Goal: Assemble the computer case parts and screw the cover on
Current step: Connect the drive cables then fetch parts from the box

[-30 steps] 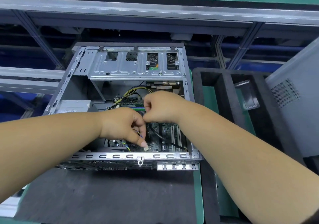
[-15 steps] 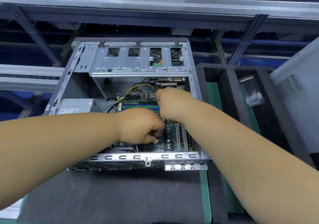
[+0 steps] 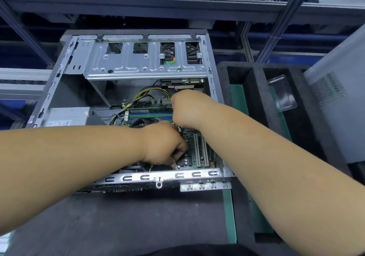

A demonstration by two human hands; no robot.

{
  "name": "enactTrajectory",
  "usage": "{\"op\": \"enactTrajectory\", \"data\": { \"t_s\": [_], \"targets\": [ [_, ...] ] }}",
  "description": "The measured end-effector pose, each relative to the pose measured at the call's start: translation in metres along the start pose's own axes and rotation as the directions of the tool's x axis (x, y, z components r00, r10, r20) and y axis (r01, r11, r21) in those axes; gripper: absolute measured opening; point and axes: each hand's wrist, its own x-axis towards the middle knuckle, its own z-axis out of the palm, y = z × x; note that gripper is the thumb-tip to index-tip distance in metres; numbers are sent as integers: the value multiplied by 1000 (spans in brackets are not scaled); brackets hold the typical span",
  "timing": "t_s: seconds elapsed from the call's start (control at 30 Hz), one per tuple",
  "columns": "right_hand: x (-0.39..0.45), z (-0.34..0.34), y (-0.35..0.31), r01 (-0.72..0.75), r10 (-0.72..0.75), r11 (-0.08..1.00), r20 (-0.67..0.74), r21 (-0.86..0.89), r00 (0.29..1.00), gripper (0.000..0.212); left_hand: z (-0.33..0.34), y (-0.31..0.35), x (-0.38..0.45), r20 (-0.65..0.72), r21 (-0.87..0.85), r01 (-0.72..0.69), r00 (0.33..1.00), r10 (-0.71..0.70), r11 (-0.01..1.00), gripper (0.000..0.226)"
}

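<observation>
Computer case (image 3: pixel 126 66) open, motherboard (image 3: pixel 197 149) inside

The open grey metal computer case (image 3: pixel 126 74) lies on the dark mat (image 3: pixel 138 220). To its right sits a black foam tray (image 3: pixel 254 101), and right of that leans a grey perforated side cover (image 3: pixel 339 101). Both hands reach inside the case, the left hand (image 3: pixel 164 145) nearer than the right hand (image 3: pixel 187 107).

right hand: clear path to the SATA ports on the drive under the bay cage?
Probably yes. The right hand sits curled inside the open case, just below the drive's connector edge. Nothing shows between them; the yellow-black cables run off to its left.
</observation>
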Motion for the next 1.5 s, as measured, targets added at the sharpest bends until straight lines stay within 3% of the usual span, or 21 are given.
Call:
{"op": "enactTrajectory", "data": {
  "t_s": [0.4, 0.87, 1.5],
  "targets": [
    [0, 1, -1, 13, -13, 1000, -9, -6, 1000, 19, 9, -3, -1, -92, 83, -16, 996, 24, 996, 25],
    [1, 1, -1, 28, -28, 1000, 3, 3, 1000, 22, 8, -1, -2, -99, 144, -25, 994, 40, 989, 26],
    [2, 5, 1, 47, -47, 999, -18, 2, 999, 18, 7, 5, 3, -20, 303, -21, 999, 28, 953, 29]
  ]
}}
